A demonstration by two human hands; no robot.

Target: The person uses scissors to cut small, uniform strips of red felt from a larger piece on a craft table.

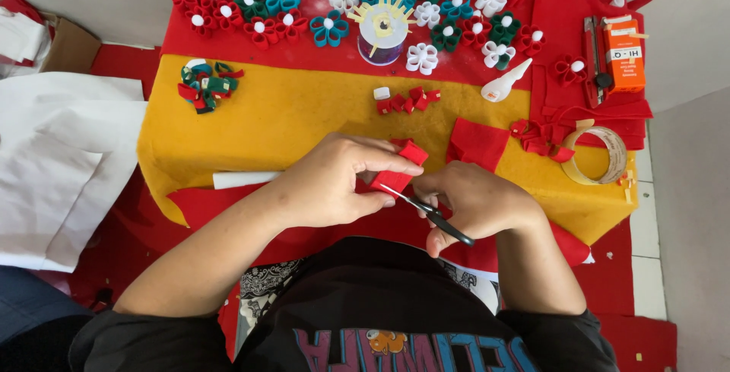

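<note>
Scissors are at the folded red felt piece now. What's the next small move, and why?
Probably close the scissors for one short snip. The left hand pinches the folded red felt piece over the yellow felt, and the right hand has the blade tips at the piece's lower edge. Similar small cut red pieces lie further up the table, so another cut seems likely.

1. Pretty bright overall, soft even daylight, colours pop hard on the yellow felt (304, 113).
2. Shadows are weak, just a faint dark patch under the left hand (334, 182) and right hand (475, 201).
3. No real glare, only a slight shine on the tape roll (601, 155).
4. Focus is sharp mid-frame; the felt flowers (327, 26) along the top look a bit bent by wide-angle distortion.
</note>
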